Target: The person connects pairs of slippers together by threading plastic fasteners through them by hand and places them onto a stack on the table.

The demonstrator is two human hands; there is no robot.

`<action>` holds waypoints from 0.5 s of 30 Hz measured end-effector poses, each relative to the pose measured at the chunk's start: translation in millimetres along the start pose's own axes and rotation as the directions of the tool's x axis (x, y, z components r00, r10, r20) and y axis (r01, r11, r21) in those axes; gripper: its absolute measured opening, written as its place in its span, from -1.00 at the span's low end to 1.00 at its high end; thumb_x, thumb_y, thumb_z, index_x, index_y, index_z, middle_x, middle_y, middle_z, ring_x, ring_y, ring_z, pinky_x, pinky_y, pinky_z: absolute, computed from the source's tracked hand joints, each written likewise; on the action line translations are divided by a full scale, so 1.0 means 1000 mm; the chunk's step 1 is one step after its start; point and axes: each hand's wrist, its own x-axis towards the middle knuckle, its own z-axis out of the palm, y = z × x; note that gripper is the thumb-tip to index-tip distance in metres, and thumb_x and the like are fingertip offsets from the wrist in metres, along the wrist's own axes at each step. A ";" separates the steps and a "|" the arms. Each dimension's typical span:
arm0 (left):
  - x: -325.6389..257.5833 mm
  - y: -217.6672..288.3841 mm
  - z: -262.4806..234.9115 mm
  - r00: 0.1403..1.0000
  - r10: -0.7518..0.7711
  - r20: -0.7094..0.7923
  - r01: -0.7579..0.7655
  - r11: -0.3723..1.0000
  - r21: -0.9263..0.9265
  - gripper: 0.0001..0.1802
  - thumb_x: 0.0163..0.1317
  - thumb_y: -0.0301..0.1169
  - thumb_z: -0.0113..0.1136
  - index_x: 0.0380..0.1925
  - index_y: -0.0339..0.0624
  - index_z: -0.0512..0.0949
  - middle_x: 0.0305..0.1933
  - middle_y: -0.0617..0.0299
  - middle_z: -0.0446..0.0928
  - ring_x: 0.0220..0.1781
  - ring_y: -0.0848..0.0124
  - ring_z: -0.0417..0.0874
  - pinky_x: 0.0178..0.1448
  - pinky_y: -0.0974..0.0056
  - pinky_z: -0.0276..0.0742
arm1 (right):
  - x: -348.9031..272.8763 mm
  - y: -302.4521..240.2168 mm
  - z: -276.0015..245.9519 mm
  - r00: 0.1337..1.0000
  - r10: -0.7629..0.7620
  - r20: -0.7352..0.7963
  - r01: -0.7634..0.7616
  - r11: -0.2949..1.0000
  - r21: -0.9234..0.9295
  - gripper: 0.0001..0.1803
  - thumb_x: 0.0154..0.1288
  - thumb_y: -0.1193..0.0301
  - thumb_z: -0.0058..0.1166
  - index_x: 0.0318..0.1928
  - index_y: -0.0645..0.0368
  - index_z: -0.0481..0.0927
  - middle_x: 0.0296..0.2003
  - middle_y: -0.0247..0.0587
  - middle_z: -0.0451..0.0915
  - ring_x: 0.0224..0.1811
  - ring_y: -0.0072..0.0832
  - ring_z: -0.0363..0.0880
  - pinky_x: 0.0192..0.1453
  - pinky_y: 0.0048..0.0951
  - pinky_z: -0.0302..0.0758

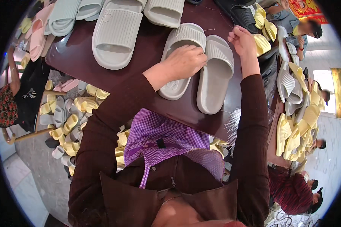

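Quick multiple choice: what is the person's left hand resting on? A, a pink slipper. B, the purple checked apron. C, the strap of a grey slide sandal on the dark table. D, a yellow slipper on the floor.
C: the left hand lies over the ribbed strap of a grey slide sandal on the dark table, beside its pair.
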 end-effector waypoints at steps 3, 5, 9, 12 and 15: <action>0.001 0.000 0.001 1.000 0.008 -0.010 -0.008 1.000 -0.011 -0.87 0.07 -0.35 0.21 -0.52 -0.14 0.50 -0.41 0.20 0.45 -0.27 0.26 0.54 -0.14 0.20 0.46 | 0.006 0.005 0.010 0.990 0.042 0.133 -0.037 0.998 -0.045 -0.75 0.22 0.54 0.04 -0.08 0.34 0.50 -0.49 -0.33 0.50 -0.52 -0.56 0.47 -0.46 -0.49 0.46; 0.000 0.000 0.000 1.000 0.012 -0.019 -0.013 1.000 -0.025 -0.87 0.07 -0.35 0.21 -0.52 -0.14 0.50 -0.42 0.20 0.45 -0.28 0.26 0.54 -0.14 0.21 0.47 | 0.007 0.010 0.020 0.975 0.011 0.224 0.088 0.900 -0.427 -0.71 0.19 0.54 0.05 -0.05 0.36 0.50 -0.53 -0.33 0.50 -0.56 -0.57 0.46 -0.49 -0.50 0.44; -0.002 -0.001 -0.002 1.000 0.019 -0.020 -0.019 1.000 0.000 -0.87 0.05 -0.35 0.21 -0.53 -0.14 0.50 -0.42 0.20 0.45 -0.30 0.26 0.54 -0.16 0.21 0.47 | 0.008 0.018 0.033 0.940 -0.041 0.339 0.278 0.667 -0.691 -0.68 0.15 0.54 0.06 -0.05 0.35 0.52 -0.58 -0.31 0.50 -0.61 -0.59 0.44 -0.53 -0.52 0.40; 0.000 -0.001 -0.001 1.000 0.018 -0.021 -0.018 1.000 -0.005 -0.87 0.05 -0.35 0.22 -0.53 -0.14 0.50 -0.43 0.21 0.45 -0.30 0.25 0.54 -0.16 0.21 0.47 | 0.017 0.030 0.027 0.909 -0.114 0.400 0.397 0.524 -0.754 -0.70 0.13 0.54 0.07 -0.09 0.33 0.56 -0.60 -0.30 0.52 -0.64 -0.61 0.44 -0.55 -0.55 0.38; 0.000 -0.001 -0.002 1.000 0.014 -0.010 -0.014 1.000 -0.011 -0.88 0.05 -0.37 0.22 -0.50 -0.16 0.51 -0.41 0.20 0.46 -0.31 0.25 0.54 -0.17 0.21 0.48 | 0.020 0.036 0.023 0.860 -0.203 0.468 0.510 0.371 -0.776 -0.74 0.11 0.53 0.08 -0.15 0.29 0.60 -0.60 -0.30 0.53 -0.65 -0.64 0.43 -0.57 -0.58 0.35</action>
